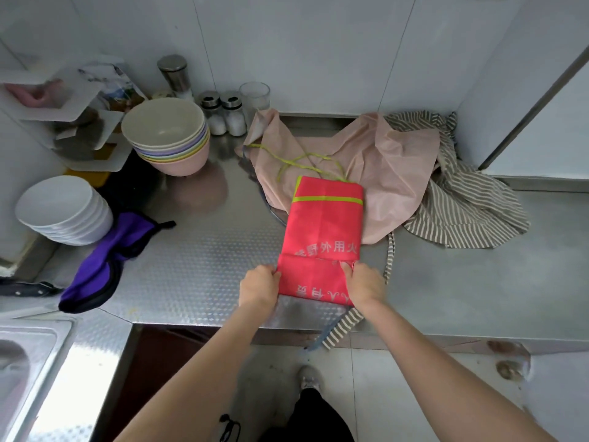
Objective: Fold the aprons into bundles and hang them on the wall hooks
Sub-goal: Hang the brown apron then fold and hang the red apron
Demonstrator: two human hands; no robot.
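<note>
A shiny metal table (pixel 197 266) stands against white walls (pixel 318 49). The floor (pixel 398 393) has pale tiles. A sink (pixel 28 371) sits at the left.

We stand at a steel desk (pixel 197 269) with a dimpled top that runs into the corner of the walls. On it, at the far left, we see a stack of white plates (pixel 63 212) and, behind it, a stack of pastel bowls (pixel 169 138). A purple cloth (pixel 102 266) lies beside the plates. Against the back wall stand two salt shakers (pixel 223 114), a clear glass (pixel 255 95) and a steel canister (pixel 175 74). In the middle a folded red apron (pixel 322 231) lies partly on the desk and partly on a crumpled pink apron (pixel 376 161). A striped apron (pixel 462 205) lies to the right, its strap hanging over the near edge.
</note>
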